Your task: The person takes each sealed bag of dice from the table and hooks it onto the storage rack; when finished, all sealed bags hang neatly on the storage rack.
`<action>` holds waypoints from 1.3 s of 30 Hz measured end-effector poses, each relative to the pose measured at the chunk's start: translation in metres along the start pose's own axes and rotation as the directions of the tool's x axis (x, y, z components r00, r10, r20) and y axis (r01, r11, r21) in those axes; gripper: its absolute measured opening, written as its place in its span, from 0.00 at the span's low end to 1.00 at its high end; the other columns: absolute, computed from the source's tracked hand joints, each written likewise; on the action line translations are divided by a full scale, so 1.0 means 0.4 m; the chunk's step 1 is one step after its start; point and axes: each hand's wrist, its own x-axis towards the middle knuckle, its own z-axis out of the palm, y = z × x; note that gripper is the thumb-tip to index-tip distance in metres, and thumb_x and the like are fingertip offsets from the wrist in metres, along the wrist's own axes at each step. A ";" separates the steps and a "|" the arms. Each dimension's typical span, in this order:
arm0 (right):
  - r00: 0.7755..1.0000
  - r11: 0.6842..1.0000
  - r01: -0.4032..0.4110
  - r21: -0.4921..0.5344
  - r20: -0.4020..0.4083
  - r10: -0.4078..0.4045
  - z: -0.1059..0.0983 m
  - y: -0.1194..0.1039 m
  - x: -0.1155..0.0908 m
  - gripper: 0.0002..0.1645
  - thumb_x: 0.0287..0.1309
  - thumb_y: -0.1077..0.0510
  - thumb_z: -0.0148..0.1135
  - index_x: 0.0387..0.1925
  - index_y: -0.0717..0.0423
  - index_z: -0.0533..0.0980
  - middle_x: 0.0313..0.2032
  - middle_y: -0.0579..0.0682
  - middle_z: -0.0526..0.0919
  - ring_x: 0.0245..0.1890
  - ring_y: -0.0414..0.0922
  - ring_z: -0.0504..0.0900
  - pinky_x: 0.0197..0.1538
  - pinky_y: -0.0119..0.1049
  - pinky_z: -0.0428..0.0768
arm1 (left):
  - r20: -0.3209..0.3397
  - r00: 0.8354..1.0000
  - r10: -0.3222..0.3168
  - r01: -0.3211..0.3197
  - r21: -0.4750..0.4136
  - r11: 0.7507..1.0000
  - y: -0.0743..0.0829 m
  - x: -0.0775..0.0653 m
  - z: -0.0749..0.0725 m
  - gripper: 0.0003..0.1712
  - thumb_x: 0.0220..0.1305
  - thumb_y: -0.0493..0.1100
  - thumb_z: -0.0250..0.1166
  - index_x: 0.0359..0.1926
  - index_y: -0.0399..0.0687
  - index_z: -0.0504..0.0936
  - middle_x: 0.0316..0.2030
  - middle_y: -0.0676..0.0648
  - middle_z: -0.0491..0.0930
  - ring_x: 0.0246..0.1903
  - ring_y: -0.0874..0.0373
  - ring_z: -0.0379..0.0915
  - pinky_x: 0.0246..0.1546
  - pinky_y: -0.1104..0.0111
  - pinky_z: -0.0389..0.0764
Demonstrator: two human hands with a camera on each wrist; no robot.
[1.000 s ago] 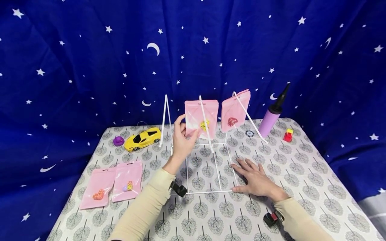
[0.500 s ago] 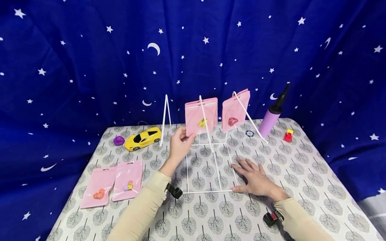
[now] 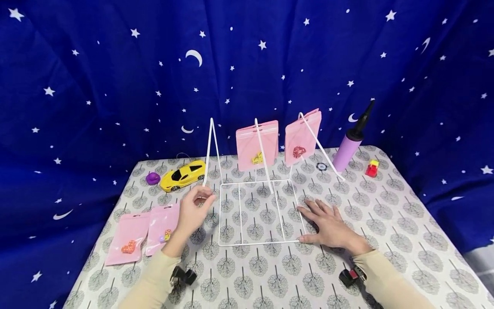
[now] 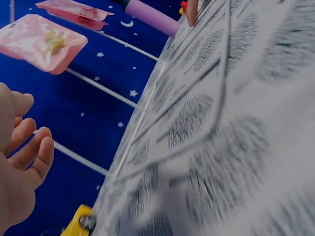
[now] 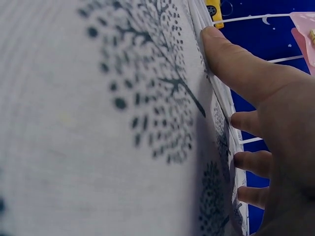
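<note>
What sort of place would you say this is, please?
It looks like an indoor tabletop set-up, perhaps staged for recording: a blue star-and-moon curtain hangs behind, a tree-print tablecloth spreads below, and a white rack holds pink bags.

no readable text, no legible labels, brands, numbers or signs

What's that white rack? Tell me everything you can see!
The white rack is made of thin, smooth-looking rods, maybe coated metal. Its flat four-sided base, with bars across, rests on the table. Three tall bent hooks rise at the back and slope down toward the front. Pink bags hang on the middle and right hooks; the left has none. The right hand rests at its near right corner.
</note>
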 end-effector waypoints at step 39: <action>1.000 1.000 0.004 -0.011 -0.018 -0.005 -0.002 0.000 -0.002 0.58 0.44 0.20 0.60 0.72 0.44 0.61 0.74 0.59 0.55 0.72 0.67 0.52 0.63 0.80 0.45 | 0.008 0.917 -0.399 0.285 0.687 0.668 -0.101 -0.226 -0.315 0.55 0.51 0.57 0.74 0.69 0.29 0.60 0.61 0.23 0.63 0.60 0.29 0.59 0.59 0.34 0.63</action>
